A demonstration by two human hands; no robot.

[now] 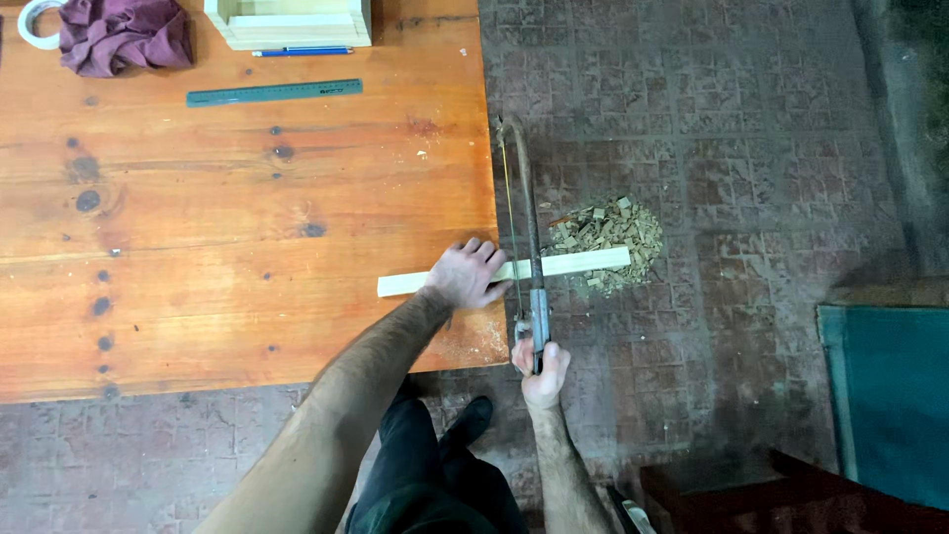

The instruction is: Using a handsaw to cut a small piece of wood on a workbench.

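Sawdust and offcuts (608, 232) lie on the floor at two o'clock of my left hand (465, 274), fingers spread flat on the wooden strip (583, 263) overhanging the table (247, 198); my right hand (542, 368), at five o'clock, grips the hacksaw (534, 247) crossing it

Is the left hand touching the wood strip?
Touching. The head view shows the left hand pressed flat on the wood strip at the table edge.
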